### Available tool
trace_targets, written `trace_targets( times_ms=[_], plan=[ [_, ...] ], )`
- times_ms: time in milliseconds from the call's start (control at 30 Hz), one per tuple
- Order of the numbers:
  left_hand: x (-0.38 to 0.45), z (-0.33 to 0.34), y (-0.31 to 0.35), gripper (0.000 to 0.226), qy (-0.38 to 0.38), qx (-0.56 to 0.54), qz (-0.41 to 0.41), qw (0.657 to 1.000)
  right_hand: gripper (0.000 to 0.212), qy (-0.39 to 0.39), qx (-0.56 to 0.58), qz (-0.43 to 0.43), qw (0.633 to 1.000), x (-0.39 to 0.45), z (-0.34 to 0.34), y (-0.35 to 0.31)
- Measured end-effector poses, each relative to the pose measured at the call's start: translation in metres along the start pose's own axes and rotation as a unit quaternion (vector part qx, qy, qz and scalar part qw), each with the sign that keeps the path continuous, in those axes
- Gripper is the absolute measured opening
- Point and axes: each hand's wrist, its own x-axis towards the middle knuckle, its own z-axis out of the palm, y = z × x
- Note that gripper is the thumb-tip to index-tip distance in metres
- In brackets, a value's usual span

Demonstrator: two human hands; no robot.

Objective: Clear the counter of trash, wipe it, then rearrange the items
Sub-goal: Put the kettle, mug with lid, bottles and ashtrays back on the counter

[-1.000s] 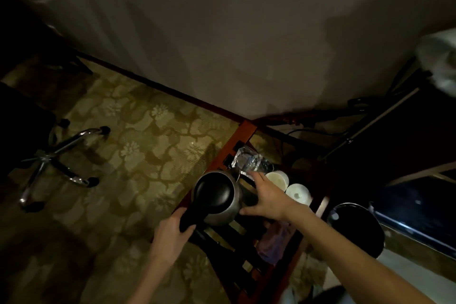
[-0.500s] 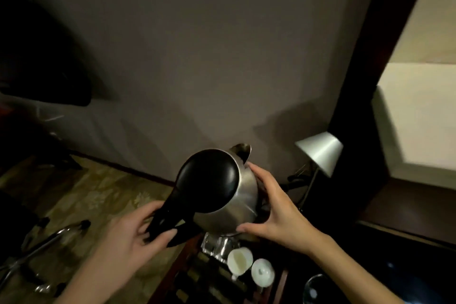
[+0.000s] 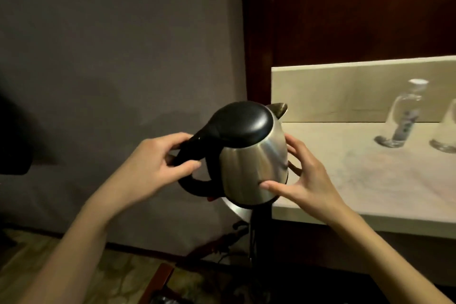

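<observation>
The kettle (image 3: 249, 153) has risen from the low rack to the edge of the counter (image 3: 357, 180)

Kettle (image 3: 254, 168): brushed steel body, black plastic trim.
Steel is smooth with a soft sheen and streaky highlights; lid (image 3: 243, 124) and handle (image 3: 191, 155) semi-gloss black plastic. Counter (image 3: 357, 175) pale stone-look, matt, faint mottling. Water bottle (image 3: 404, 116) clear glossy plastic, white cap. Wall panel (image 3: 357, 7) dark reddish wood, low sheen. Left wall (image 3: 111, 44) matt grey.
</observation>
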Motion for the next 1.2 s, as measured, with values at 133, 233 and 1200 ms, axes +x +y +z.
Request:
trace_targets(
  times_ms=[133,233,1200],
  plan=[
    [0.045,0.039,0.025,0.025,-0.018,-0.011,0.025,0.999,0.097,0.025,0.001,0.017,1.000,-0.004,-0.052,0.024],
    [0.073,0.072,0.041,0.021,-0.044,-0.027,0.029,0.998,0.090,0.036,-0.001,0.030,0.999,-0.009,-0.086,0.041],
    [0.259,0.220,0.097,0.024,-0.104,-0.056,-0.022,0.993,0.069,0.072,-0.009,0.122,0.990,0.035,-0.225,0.169]
  ],
)
